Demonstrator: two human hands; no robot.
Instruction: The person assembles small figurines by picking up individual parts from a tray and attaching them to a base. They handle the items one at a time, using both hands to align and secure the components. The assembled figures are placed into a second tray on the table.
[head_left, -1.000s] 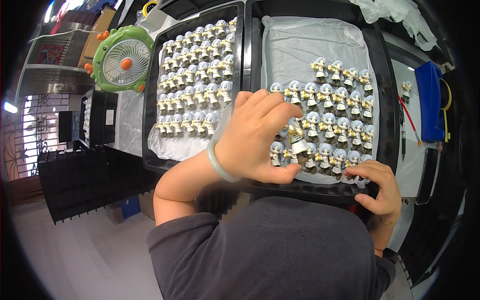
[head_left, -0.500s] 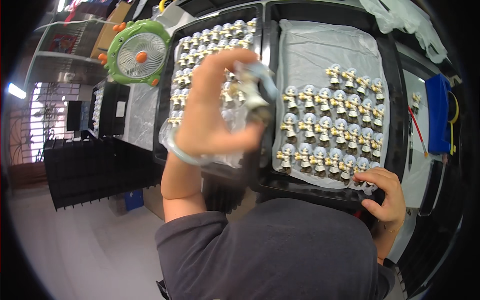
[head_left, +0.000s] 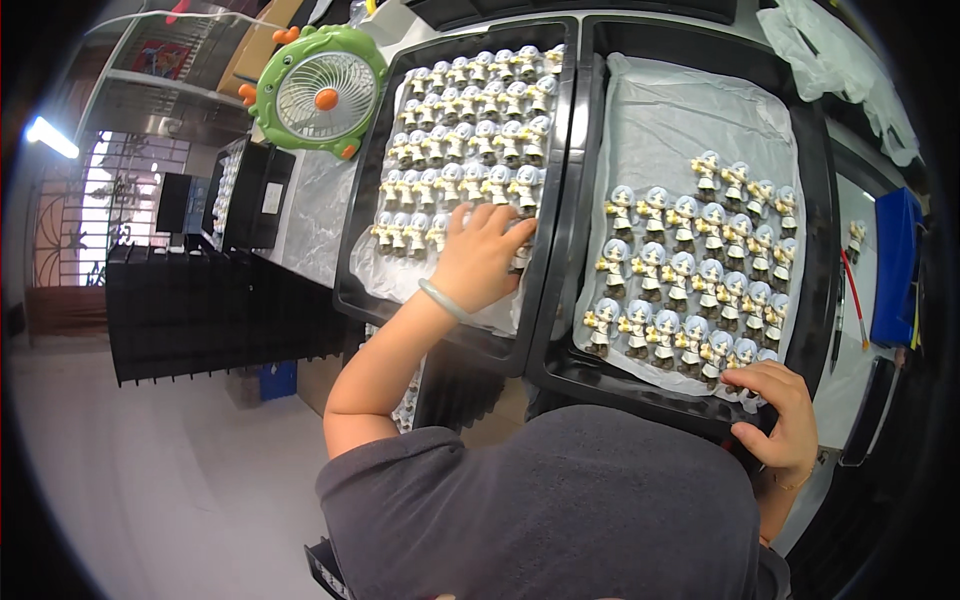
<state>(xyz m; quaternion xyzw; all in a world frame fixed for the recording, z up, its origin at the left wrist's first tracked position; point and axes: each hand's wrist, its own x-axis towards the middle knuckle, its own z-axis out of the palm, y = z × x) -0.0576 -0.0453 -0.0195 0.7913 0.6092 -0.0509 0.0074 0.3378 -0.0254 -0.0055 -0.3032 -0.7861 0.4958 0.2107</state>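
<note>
Small figurines with pale blue hair and white-and-gold outfits stand in rows in two black trays. My left hand (head_left: pixel 480 262) is down in the left tray (head_left: pixel 352 290), at the right end of its nearest row. Its thumb and forefinger close around a figurine (head_left: pixel 520 256), which they partly hide. In the right tray (head_left: pixel 640 378), my right hand (head_left: pixel 780 405) rests at the near right corner. Its fingers lie by the last figurine (head_left: pixel 742 354) of the near row, with the thumb apart at the rim. White wrapping sheet (head_left: pixel 700 105) lines this tray.
A green fan (head_left: pixel 322 98) with an orange hub stands beyond the left tray. Right of the trays lie a red brush (head_left: pixel 855 300), a single figurine (head_left: pixel 856 238) and a blue holder (head_left: pixel 897 265). Crumpled white plastic (head_left: pixel 840 75) hangs at the far right.
My left hand, which held a figurine raised between the trays, has moved down into the left tray with it. My right hand stays at the same corner. The head view has shifted slightly.
</note>
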